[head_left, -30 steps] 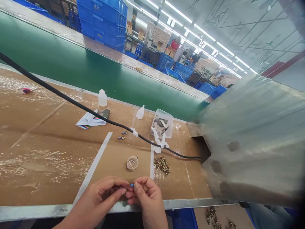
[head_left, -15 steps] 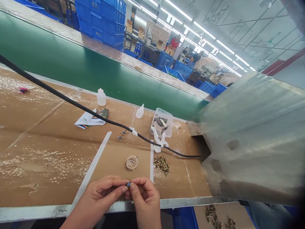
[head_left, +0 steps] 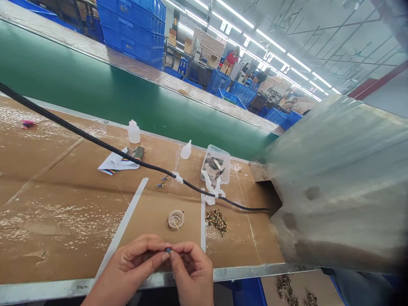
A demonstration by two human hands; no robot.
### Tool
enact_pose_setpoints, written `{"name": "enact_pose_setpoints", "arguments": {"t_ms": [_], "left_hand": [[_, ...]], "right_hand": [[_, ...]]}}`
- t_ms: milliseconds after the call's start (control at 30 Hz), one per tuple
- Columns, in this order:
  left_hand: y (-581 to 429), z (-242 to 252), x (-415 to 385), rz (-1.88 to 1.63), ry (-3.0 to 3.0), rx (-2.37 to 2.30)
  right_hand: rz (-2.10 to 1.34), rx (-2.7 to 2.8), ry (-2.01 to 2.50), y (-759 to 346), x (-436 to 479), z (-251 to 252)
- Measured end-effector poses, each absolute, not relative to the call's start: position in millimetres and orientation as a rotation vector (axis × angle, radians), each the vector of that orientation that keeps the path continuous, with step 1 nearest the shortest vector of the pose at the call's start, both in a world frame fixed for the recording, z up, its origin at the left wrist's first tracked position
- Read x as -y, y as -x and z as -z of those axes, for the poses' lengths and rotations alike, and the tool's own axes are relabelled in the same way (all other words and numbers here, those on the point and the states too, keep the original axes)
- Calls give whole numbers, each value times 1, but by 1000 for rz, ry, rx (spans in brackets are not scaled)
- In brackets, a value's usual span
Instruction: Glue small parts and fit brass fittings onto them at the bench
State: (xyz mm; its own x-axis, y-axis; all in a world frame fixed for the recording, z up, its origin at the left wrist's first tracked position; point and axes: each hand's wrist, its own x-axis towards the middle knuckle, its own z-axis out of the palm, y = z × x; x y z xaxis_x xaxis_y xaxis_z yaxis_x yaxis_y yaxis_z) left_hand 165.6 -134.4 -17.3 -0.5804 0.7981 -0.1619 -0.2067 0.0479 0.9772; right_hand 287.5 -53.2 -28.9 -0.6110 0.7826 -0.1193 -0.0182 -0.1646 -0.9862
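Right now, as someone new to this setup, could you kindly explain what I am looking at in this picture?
The camera sits on a worker's head, looking down at their own two bare hands. The left hand and right hand pinch a tiny blue part together at the near edge of the bench. On the cardboard lie a round dish, a pile of metal bits, a clear tub and two bottles; a black cable crosses it. A green belt runs behind.
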Motion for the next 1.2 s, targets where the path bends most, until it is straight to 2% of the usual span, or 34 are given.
{"name": "enact_pose_setpoints", "arguments": {"t_ms": [233, 800, 1033, 1200], "left_hand": [[-168, 19, 138, -1631, -462, -1449], [-162, 23, 140, -1490, -329, -1390], [-160, 23, 140, -1534, -235, -1293], [-158, 21, 140, -1536, -188, -1214]], "right_hand": [[-1508, 1856, 742, -290, 47, 22], [-1341, 2040, 659, -289, 48, 18], [-1372, 2019, 700, -293, 44, 14], [-1242, 2039, 739, -296, 32, 17]]}}
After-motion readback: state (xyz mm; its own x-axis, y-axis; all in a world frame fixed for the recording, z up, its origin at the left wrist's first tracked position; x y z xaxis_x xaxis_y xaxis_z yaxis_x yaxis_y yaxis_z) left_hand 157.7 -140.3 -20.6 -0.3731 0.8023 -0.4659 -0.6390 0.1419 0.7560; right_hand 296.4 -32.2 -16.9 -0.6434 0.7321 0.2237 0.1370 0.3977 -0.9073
